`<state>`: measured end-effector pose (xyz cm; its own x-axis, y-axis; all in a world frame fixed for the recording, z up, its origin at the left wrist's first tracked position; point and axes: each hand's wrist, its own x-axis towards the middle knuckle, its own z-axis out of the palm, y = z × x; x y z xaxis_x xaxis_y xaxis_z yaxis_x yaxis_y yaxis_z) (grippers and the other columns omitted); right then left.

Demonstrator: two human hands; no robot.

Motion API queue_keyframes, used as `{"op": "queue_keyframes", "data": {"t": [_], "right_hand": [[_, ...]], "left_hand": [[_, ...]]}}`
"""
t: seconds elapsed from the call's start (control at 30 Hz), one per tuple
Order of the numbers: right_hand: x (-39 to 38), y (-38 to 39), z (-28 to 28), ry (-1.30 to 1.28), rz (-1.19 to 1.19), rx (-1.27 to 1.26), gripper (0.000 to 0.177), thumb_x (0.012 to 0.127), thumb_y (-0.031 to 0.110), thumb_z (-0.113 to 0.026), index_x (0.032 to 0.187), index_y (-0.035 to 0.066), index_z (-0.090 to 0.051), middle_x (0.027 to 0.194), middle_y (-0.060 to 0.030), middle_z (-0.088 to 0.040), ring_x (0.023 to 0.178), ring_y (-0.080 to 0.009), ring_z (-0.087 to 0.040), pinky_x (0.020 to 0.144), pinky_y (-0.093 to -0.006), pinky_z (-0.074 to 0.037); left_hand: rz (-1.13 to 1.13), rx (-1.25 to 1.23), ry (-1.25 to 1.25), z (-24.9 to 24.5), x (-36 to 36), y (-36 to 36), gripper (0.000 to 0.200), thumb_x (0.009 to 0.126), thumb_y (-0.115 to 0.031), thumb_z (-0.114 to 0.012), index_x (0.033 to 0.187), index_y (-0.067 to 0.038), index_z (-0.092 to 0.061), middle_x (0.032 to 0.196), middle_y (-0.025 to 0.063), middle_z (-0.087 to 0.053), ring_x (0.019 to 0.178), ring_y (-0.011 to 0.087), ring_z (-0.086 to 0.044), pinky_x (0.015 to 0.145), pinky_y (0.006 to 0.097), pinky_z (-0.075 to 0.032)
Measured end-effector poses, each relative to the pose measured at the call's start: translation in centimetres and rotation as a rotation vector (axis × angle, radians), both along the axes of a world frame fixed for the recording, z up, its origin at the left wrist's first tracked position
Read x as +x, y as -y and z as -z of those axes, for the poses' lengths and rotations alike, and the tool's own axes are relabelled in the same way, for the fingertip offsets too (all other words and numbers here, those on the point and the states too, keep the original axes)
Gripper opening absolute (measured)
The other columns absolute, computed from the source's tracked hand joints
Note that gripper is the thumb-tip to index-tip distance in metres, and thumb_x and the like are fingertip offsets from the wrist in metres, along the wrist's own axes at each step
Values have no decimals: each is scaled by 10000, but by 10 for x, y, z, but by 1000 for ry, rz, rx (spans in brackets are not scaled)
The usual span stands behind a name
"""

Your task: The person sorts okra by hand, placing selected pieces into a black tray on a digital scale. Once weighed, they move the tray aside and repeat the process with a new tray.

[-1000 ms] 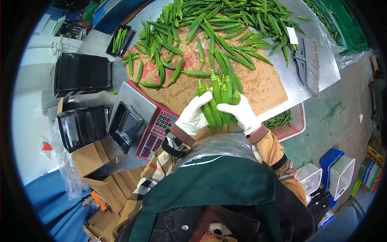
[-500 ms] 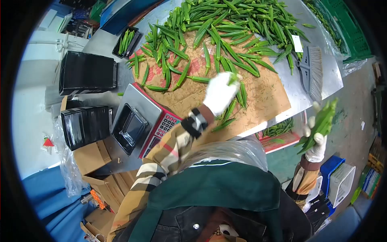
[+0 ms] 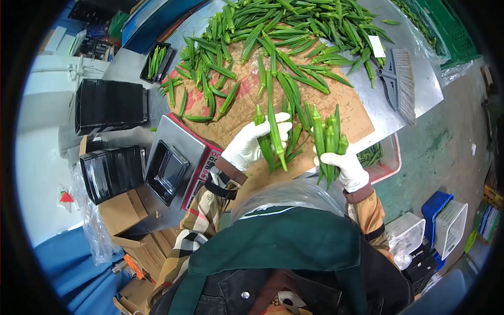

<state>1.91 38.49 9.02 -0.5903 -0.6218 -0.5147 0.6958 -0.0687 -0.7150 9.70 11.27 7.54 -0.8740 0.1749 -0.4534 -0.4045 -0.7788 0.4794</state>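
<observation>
Head view: the gloved left hand point(image 3: 251, 147) has its grip closed on a few long okra pods point(image 3: 273, 131) above the cardboard sheet point(image 3: 350, 116) on the worktop. Just to its right, the gloved right hand point(image 3: 349, 169) clasps an upright bunch of okra point(image 3: 328, 137). A black tray point(image 3: 167, 170) sits on the scale point(image 3: 206, 167) to the left, and the loose okra pile point(image 3: 294, 31) lies further back.

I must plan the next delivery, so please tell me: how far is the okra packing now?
Early, it seems. Done: one filled tray sits far left. In hand: the right hand grips an okra bundle, the left hand holds a few pods; the scale bears an empty tray. Left: a large loose okra pile and two stacks of empty trays.
</observation>
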Motion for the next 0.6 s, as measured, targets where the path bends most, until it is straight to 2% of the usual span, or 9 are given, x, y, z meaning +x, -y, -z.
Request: {"op": "queue_keyframes", "data": {"t": [0.17, 0.3, 0.33, 0.37, 0.43, 0.47, 0.5, 0.57, 0.6], "right_hand": [[-7, 31, 5, -94, -21, 3, 454, 801, 48, -771, 1222, -20, -614, 1020, -93, -711, 811, -180, -699, 758, -308, -574], [-1, 68, 5, -343, -53, -51, 559, 797, 1, -770, 1314, 1, -556, 1177, -84, -665, 1048, -167, -641, 924, -316, -526], [3, 75, 2, -348, -96, 16, 635, 791, -6, -758, 1370, 8, -498, 1248, -89, -630, 1118, -173, -611, 979, -322, -498], [9, 82, 12, -394, -88, -25, 886, 733, 32, -784, 1502, 11, -345, 1345, -167, -555, 1224, -255, -558, 1049, -375, -454], [24, 96, 17, -809, -153, 311, 1153, 668, 93, -808, 1591, 24, -120, 1436, -251, -433, 1329, -380, -447, 1120, -443, -379], [28, 96, 15, -784, -316, 426, 1278, 644, 142, -805, 1599, 36, 37, 1472, -300, -357, 1358, -474, -363, 1155, -486, -325], [35, 104, 11, -930, -266, 375, 1234, 683, 149, -785, 1597, 29, 36, 1534, -306, -298, 1380, -480, -337, 1147, -498, -327], [43, 103, -5, -959, -398, 487, 1088, 796, 86, -724, 1594, -5, 11, 1626, -279, -160, 1494, -373, -263, 1176, -403, -308], [38, 103, -19, -881, -436, 358, 1048, 817, 69, -699, 1596, -4, -2, 1636, -264, -153, 1501, -352, -251, 1174, -393, -311]], "left_hand": [[-24, 120, -71, -19, 12, -17, 758, 977, -379, -619, 1554, -23, -279, 1476, 171, -484, 1265, 291, -559, 1092, 519, -450], [-128, 372, -30, -16, 14, -32, 787, 983, -569, -539, 1535, -56, -314, 1498, 164, -456, 1332, 300, -502, 1088, 502, -444], [-128, 349, -80, -10, 13, -34, 773, 969, -527, -599, 1527, -71, -319, 1475, 151, -477, 1329, 289, -504, 1075, 476, -454], [-157, 160, -122, -4, 13, -40, 766, 964, -485, -624, 1530, -74, -311, 1466, 146, -485, 1313, 283, -515, 1072, 467, -456], [-210, -218, -206, -1, 13, -53, 765, 953, -399, -675, 1536, -80, -297, 1447, 136, -501, 1282, 272, -539, 1068, 450, -459], [-201, -254, -178, -2, 15, -56, 774, 928, -275, -709, 1543, -86, -279, 1439, 123, -505, 1267, 259, -546, 1079, 436, -446], [-264, -197, -69, -3, 18, -57, 663, 911, -115, -693, 1489, -89, -368, 1346, 99, -566, 1215, 220, -580, 1027, 383, -496], [-260, -111, -102, -4, 21, -47, 659, 916, -129, -690, 1494, -85, -377, 1332, 102, -573, 1215, 225, -587, 1010, 376, -514], [-279, -19, -90, -4, 24, -41, 679, 914, -160, -695, 1503, -78, -368, 1341, 106, -570, 1220, 233, -587, 1018, 387, -511]]}}
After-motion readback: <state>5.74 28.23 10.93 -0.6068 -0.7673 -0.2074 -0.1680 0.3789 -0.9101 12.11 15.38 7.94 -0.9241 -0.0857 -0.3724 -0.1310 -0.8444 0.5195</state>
